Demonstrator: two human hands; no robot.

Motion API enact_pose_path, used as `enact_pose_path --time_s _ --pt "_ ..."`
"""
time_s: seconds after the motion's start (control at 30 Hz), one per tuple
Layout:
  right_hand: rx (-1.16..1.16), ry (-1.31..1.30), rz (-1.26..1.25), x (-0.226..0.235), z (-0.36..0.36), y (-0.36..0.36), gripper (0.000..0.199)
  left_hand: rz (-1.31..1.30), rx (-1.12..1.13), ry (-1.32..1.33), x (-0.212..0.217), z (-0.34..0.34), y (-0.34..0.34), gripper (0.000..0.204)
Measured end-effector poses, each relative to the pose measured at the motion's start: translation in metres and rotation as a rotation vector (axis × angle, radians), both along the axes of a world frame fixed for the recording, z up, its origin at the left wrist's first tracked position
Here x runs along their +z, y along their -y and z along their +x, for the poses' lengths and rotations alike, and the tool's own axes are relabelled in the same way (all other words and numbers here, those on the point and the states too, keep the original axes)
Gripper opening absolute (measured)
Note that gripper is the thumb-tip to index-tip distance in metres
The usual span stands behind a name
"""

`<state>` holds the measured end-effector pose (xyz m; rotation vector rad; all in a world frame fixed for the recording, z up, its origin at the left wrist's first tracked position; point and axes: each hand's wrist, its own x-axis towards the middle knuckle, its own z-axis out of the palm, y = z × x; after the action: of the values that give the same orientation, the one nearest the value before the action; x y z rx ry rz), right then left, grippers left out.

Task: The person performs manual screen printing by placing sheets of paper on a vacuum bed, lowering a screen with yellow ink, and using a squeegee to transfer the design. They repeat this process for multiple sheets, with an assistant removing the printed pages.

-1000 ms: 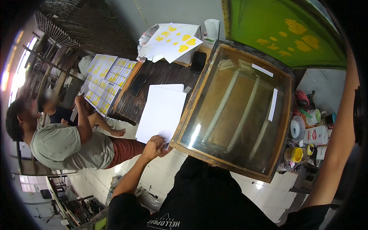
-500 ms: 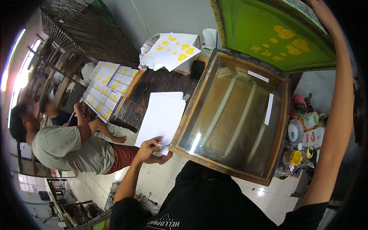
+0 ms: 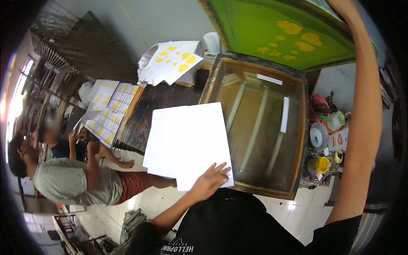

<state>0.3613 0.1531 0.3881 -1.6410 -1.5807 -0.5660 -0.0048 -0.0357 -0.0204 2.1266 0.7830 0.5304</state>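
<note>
My left hand (image 3: 210, 182) holds a white sheet of paper (image 3: 197, 136) by its near right corner, fingers on top. The sheet overlaps the paper stack (image 3: 158, 142) and the left part of a glass-topped box with a wooden rim (image 3: 301, 140). On the glass lie two white strips, one at the far side (image 3: 269, 79) and one at the right (image 3: 284, 114). At the upper right, my right hand (image 3: 345, 9) grips the edge of a raised green printing screen (image 3: 250, 29) with yellow shapes; the fingertips are partly hidden. The screen tilts up from the box's far side.
Printed yellow sheets (image 3: 170, 61) lie beyond the stack, near a dark phone (image 3: 201, 80). Right of the box stand an open yellow paint tub (image 3: 318, 165) and other containers. At left, a person (image 3: 72, 180) and another sit by a rack of printed sheets (image 3: 112, 106).
My left hand has moved right, drawing the white sheet off the stack and partly over the glass. The right hand still holds the screen up. The whole view has shifted slightly.
</note>
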Motion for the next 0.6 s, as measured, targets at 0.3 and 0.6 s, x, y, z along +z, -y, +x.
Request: enact_pose_path --time_s 0.3,0.6 --pt "0.033 0.08 -0.008 -0.003 0.006 0.003 0.04 0.328 0.292 -0.568 -0.016 0.051 -0.153 0.067" --pt "0.016 0.054 -0.009 -0.003 0.016 -0.001 0.043 0.402 -0.104 -0.557 -0.021 0.247 -0.232 0.083"
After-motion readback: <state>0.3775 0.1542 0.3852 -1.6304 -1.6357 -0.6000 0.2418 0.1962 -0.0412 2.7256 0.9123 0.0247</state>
